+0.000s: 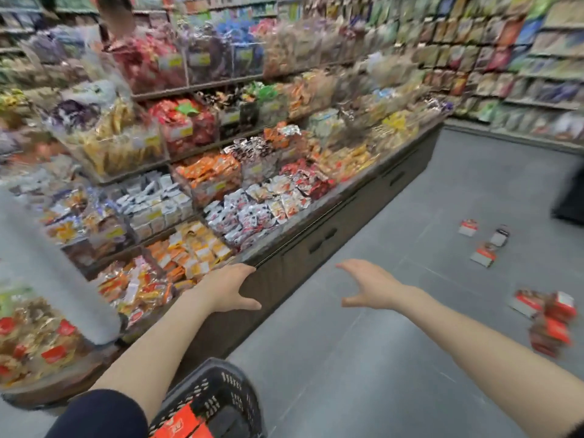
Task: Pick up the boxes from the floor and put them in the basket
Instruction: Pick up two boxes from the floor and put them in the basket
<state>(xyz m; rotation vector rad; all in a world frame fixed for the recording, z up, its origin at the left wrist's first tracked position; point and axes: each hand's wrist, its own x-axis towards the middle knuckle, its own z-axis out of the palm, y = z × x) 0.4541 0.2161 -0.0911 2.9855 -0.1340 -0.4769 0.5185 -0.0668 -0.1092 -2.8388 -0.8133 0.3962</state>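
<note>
Several small red-and-white boxes lie on the grey floor at the right: three apart from each other (482,255) farther off and a blurred heap (550,320) near the right edge. A black plastic basket (218,387) sits at the bottom centre with a red box (180,426) inside. My left hand (229,287) is stretched forward in front of the display counter's corner, fingers straight, holding nothing. My right hand (368,286) reaches out over the floor, fingers spread and empty, well short of the boxes.
A stepped display counter (331,229) full of snack packets runs along the left. Stocked shelves (505,58) line the back right. A dark object (568,200) stands at the right edge. Another person (113,14) is behind the counter. A grey blurred shape (47,263) is at left.
</note>
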